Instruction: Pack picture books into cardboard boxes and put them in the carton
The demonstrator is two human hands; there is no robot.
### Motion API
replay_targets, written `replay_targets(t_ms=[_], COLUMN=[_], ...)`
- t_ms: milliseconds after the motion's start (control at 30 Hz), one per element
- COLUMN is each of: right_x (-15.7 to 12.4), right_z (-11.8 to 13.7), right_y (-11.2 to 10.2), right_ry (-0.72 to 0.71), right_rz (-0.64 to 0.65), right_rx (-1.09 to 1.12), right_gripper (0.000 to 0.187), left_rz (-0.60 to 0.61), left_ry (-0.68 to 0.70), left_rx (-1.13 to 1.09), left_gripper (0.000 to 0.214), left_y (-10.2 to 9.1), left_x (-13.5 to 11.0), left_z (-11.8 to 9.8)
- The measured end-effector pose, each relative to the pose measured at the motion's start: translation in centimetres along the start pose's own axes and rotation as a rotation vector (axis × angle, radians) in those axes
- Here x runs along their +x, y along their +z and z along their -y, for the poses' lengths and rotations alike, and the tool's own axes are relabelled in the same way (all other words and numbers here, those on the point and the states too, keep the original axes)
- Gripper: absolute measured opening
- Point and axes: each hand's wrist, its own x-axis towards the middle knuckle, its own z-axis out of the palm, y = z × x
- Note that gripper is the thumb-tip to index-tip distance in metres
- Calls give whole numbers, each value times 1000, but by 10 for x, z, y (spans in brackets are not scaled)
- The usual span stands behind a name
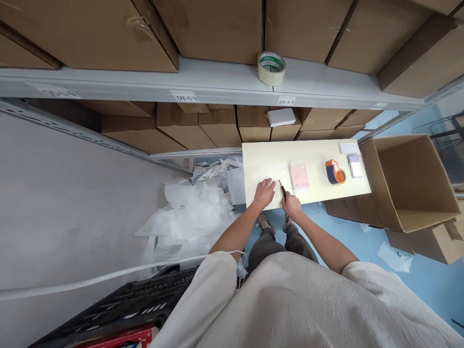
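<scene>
The right hand (292, 205) gripped a knife (283, 190). Left of it, the left hand (265, 192) lay loosely spread; safe handling meant avoiding the blade (279, 182).

Location: storeroom or warehouse packing station, judged from grey metal shelving (224, 89) loaded with brown cardboard cartons (217, 29) and bearing small white labels (184, 96) with handwritten codes, one reading D3-5-7. Packing supplies noted: a cream rectangular worktop (266, 159) carrying an orange-and-dark-blue tape dispenser (334, 171) toward its right edge and a slim black-and-yellow cutter (282, 189) by its near edge. A large open brown cardboard box (416, 179) stands beside the right edge; a heap of thin white wrapping sheets (195, 203) lies beyond the left.
</scene>
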Motion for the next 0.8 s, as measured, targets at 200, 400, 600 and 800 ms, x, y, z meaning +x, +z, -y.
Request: replay_targets(t_ms=[200, 400, 600, 800], right_x=[-21, -36, -51, -68], right_z=[-4, -17, -33, -44], right_y=[6, 18, 29, 33], right_ry=[-3, -11, -26, -49], right_rz=[20, 33, 39, 44], right_rx=[18, 13, 20, 48], right_gripper=[34, 36, 36, 36], left_rz=[19, 11, 45, 134], left_ry=[-53, -5, -68, -171], left_rx=[19, 22, -10, -55], left_gripper=[57, 54, 64, 77], left_y=[3, 9, 23, 32], left_x=[-3, -22, -39, -44], left_z=[-9, -14, -25, -35])
